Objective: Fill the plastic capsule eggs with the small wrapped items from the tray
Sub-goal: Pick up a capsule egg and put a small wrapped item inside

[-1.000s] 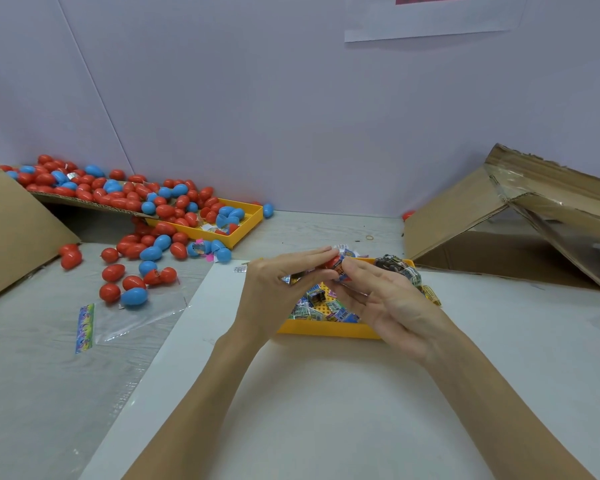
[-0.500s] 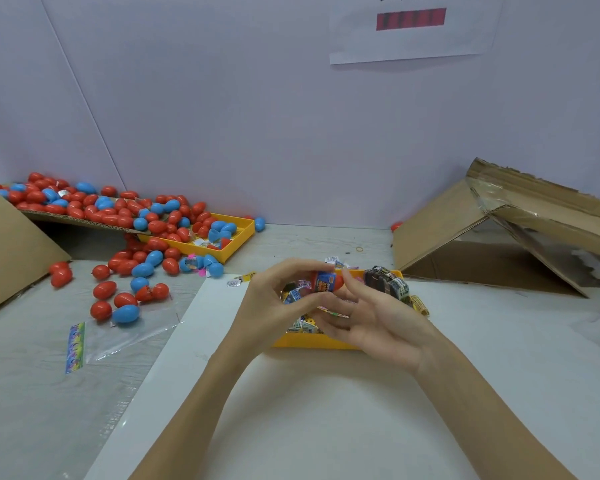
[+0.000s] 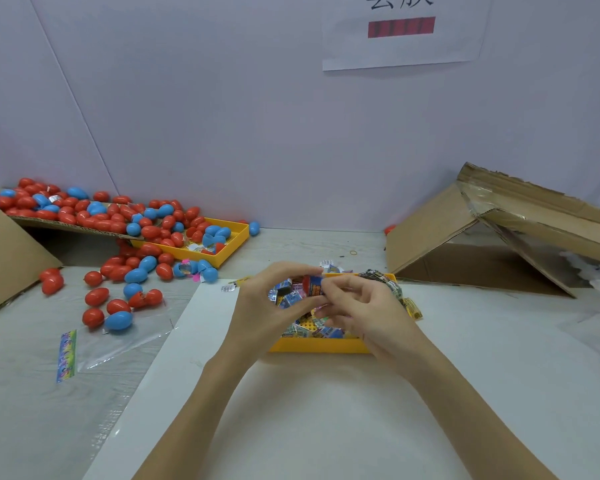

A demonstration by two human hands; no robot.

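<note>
A yellow tray (image 3: 321,346) at the table's middle holds several small wrapped items (image 3: 307,329). Above it my left hand (image 3: 265,306) grips a red capsule egg half (image 3: 305,283) along with a few wrapped items against its palm. My right hand (image 3: 364,308) pinches a blue-and-orange wrapped item (image 3: 315,287) at the mouth of that egg half. How far the item sits inside the egg is hidden by my fingers.
Red and blue capsule eggs (image 3: 118,271) lie scattered at the left, on a cardboard flap and in a second yellow tray (image 3: 229,251). A clear plastic bag (image 3: 118,341) lies front left. An open cardboard box (image 3: 499,244) stands at the right. A white sheet (image 3: 326,410) covers the table before me.
Both hands stayed together over the tray. The wrapped item has come to the red egg half's opening, and my right fingers have closed in on it. The view tilted upward.
</note>
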